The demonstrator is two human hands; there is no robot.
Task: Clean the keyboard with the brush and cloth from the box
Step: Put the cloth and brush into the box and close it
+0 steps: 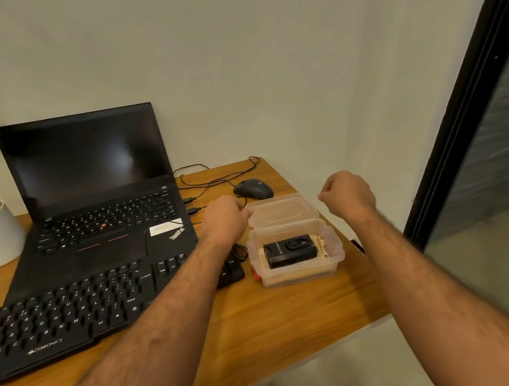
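The left hand is curled at the left edge of the clear lid; whether the lid is actually pinched cannot be told. The right hand is clenched in the air, to the right of the lid, with nothing seen in it. The lid is laid open behind the clear plastic box, near the right edge of the tabletop. Inside, a black brush case is seen lying on a beige cloth. Both are judged light; the case is rigid and best gripped across its long sides, the cloth soft and easily pinched. The keyboard lies to the left.
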